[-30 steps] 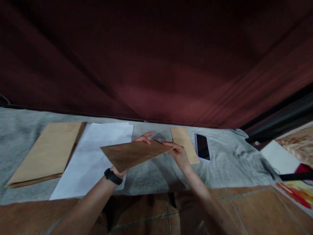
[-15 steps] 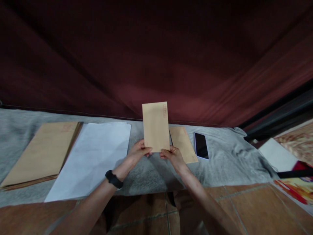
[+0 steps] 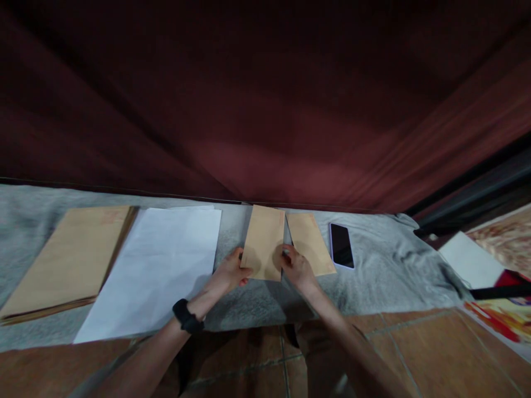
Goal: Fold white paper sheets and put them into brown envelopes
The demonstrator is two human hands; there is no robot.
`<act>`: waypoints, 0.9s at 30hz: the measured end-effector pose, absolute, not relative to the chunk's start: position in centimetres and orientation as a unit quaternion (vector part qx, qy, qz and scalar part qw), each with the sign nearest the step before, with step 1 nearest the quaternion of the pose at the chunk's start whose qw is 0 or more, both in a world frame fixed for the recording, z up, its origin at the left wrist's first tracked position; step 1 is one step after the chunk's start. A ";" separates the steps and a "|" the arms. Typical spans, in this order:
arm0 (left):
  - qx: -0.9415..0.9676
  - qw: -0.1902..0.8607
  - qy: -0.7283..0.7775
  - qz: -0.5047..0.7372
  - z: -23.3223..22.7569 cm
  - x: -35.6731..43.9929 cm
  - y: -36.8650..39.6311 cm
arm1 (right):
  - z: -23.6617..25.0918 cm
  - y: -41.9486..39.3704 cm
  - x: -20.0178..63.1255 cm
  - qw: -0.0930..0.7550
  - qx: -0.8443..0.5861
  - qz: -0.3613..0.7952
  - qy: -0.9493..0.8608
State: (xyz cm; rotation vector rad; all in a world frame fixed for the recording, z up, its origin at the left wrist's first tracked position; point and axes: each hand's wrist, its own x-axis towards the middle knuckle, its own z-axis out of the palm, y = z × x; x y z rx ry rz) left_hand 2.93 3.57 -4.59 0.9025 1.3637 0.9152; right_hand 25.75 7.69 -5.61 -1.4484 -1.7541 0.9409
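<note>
A brown envelope [image 3: 263, 239] lies nearly flat on the grey cloth [image 3: 385, 276], long side pointing away from me. My left hand [image 3: 229, 273] grips its near left corner and my right hand [image 3: 293, 266] grips its near right corner. A black band sits on my left wrist. A second brown envelope [image 3: 310, 242] lies just to the right, beside my right hand.
A stack of white paper [image 3: 160, 264] lies left of my hands, and a pile of larger brown envelopes [image 3: 72, 258] further left. A dark phone [image 3: 342, 246] rests right of the envelopes. A dark red curtain [image 3: 265, 105] hangs behind. Tiled floor [image 3: 415, 354] lies in front.
The envelope went from tilted sideways, to upright in both hands, to lowered onto the cloth next to the other envelope. Both hands still hold its near edge.
</note>
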 end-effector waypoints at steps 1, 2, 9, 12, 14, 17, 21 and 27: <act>0.392 0.588 0.591 0.389 -4.5 2.9 3.3 | -5.4 7.8 25.8 0.313 -0.569 0.307 -0.696; 0.397 0.584 0.596 0.383 -4.5 2.9 3.1 | -5.1 8.0 25.7 0.295 -0.575 0.267 -0.715; 0.417 0.595 0.589 0.354 -4.0 2.8 2.4 | -4.4 9.8 23.7 0.277 -0.432 0.241 -0.824; 0.411 0.612 0.575 0.354 -4.3 2.7 2.5 | -5.0 10.6 23.0 0.249 -0.401 0.234 -0.850; 0.414 0.614 0.576 0.345 -4.6 2.6 2.5 | -5.5 11.2 22.8 0.239 -0.424 0.218 -0.846; 0.423 0.612 0.585 0.324 -4.9 2.5 2.4 | -6.0 12.3 22.4 0.192 -0.473 0.168 -0.843; 0.431 0.610 0.599 0.289 -4.8 2.3 2.4 | -6.3 13.0 21.2 0.151 -0.508 0.084 -0.844; 0.421 0.608 0.610 0.285 -4.3 2.3 2.4 | -6.4 12.5 20.0 0.129 -0.485 0.057 -0.863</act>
